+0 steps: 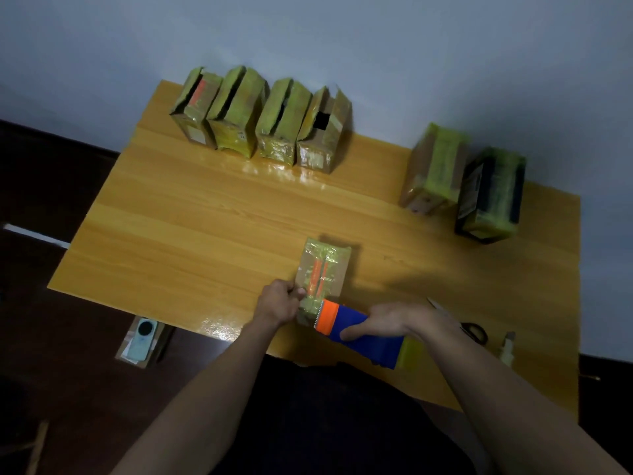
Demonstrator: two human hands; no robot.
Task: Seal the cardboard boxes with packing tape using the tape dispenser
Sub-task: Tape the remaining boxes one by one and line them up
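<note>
Nearest me, my right hand (387, 322) is clamping its grip around the tape dispenser (359, 332), teeth meeting the near end of the box (322, 279). My left hand (279, 301) is pinching that end. Its long axis is running away from me across the tabletop (191, 228).

We find no text we can read, pale label on the leftmost box (196, 134) at upper left too blurred, white label strip on the dark box (472, 195) at right unreadable, black patch on the fourth box (322, 120) blank.
</note>
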